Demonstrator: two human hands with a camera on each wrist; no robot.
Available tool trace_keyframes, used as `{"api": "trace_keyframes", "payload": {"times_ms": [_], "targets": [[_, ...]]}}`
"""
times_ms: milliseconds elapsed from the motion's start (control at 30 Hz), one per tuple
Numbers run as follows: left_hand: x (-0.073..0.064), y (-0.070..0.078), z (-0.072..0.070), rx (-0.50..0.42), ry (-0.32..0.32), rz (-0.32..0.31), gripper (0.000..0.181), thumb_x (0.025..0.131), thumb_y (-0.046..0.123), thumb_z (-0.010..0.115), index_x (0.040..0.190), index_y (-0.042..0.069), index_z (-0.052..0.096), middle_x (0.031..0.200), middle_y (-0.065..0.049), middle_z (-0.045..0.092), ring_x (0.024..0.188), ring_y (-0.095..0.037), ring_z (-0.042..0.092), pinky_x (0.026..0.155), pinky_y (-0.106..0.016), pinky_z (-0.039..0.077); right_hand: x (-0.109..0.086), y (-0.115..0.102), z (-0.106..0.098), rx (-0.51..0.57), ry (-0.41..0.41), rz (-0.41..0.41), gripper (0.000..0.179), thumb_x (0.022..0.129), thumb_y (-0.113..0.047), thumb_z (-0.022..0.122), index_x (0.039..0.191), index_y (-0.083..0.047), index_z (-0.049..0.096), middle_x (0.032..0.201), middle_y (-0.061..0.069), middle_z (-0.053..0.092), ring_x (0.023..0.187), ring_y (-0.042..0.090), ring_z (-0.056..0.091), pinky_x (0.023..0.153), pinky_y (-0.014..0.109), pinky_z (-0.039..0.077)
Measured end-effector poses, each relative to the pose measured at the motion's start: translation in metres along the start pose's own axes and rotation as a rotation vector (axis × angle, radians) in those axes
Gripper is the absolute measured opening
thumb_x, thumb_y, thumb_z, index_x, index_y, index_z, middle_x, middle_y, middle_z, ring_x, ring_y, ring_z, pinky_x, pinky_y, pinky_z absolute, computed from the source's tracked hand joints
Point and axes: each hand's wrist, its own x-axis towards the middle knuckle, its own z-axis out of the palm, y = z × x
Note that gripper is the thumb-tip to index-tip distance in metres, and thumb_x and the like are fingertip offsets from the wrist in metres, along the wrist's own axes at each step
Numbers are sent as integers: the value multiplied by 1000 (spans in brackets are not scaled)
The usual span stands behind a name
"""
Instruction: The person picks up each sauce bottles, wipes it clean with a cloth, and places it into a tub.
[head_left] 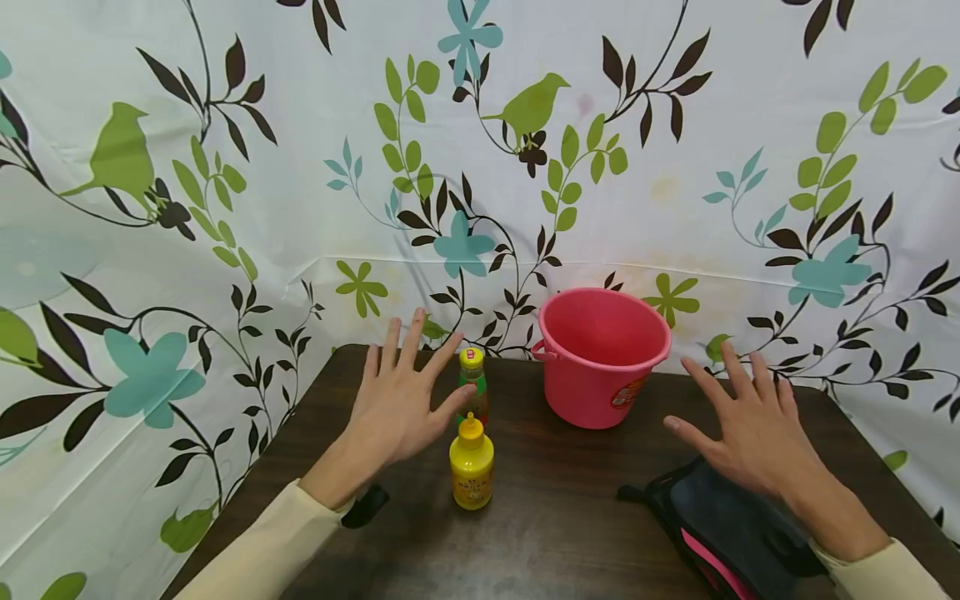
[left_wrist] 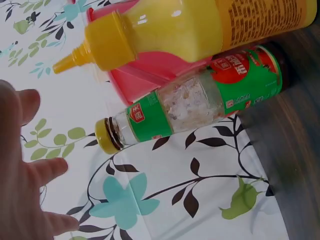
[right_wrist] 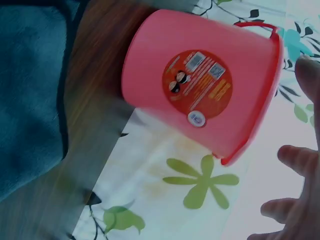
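Note:
My left hand (head_left: 401, 404) hovers with fingers spread, just left of two bottles, and holds nothing. The nearer one is a yellow squeeze bottle (head_left: 472, 479) with a pointed nozzle cap, standing upright. Behind it stands a glass bottle (left_wrist: 192, 102) with a yellow cap and a green and red label. At the right, my right hand (head_left: 757, 429) is spread above a dark blue zippered bag (head_left: 738, 521) with a pink strip, gripping nothing. Between the hands, toward the back, a pink bucket (head_left: 592, 392) stands upright; its round orange sticker (right_wrist: 197, 85) shows in the right wrist view.
Everything stands on a dark brown wooden table (head_left: 555, 525). Behind it and along the left hangs a white curtain (head_left: 300, 200) printed with leaves, flowers and birds, close to the bucket and the table's back edge.

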Motion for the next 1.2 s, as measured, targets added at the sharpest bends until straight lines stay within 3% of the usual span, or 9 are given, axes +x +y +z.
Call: {"api": "trace_keyframes", "payload": {"times_ms": [100,200,267,333,500,667,800,1000,1200], "targets": [[-7,2,-1,-14,71,38,77,101,70,52,167,41,28,181,-13,6,164,-46,16,124,-71,31,0,-8,-3,32,58,-45,96,90,-69,68,166,-23,34,174,29,17,155,62,18,113,89,19],[-15,4,-2,-63,176,80,75,99,62,63,164,35,39,176,-15,24,155,-44,39,110,-65,51,1,-20,-7,85,132,-114,96,87,-59,78,165,-21,37,173,28,24,151,60,29,110,87,29],[-20,6,-2,-124,232,97,72,97,55,71,160,31,47,170,-15,37,146,-42,50,97,-62,59,2,-29,-9,121,181,-171,96,85,-51,83,165,-21,38,172,26,28,149,58,36,106,84,38],[-25,9,-2,-210,251,101,67,95,49,76,155,28,54,163,-13,48,139,-39,58,91,-60,62,3,-40,-11,153,223,-229,97,84,-42,86,165,-20,38,170,25,33,146,55,42,101,80,46],[-32,16,-2,-444,151,59,58,94,38,80,147,24,61,147,-3,62,125,-27,66,91,-46,62,4,-66,-9,217,277,-350,96,80,-32,90,162,-19,42,164,22,42,140,48,49,91,67,60],[-34,17,6,-624,14,4,51,94,29,81,142,22,65,136,-2,69,115,-22,67,84,-36,63,4,-90,-3,267,279,-455,97,79,-32,92,161,-21,43,161,17,46,138,40,52,86,53,66],[-35,20,15,-654,-29,-43,47,92,27,83,137,20,69,129,-4,72,111,-21,66,81,-32,61,3,-107,5,306,250,-527,95,81,-35,91,162,-23,42,163,13,44,139,34,52,92,51,65],[-38,24,23,-657,-20,-76,42,88,21,87,128,17,73,119,-1,77,99,-16,68,71,-26,52,-2,-124,23,329,199,-595,95,82,-39,90,162,-26,42,166,8,44,141,29,55,101,52,61],[-37,25,26,-692,-15,-67,35,87,12,87,121,15,75,113,-1,79,99,-19,73,73,-26,61,-5,-137,34,345,117,-607,92,86,-42,86,164,-30,39,170,5,40,149,27,49,108,53,57]]}}
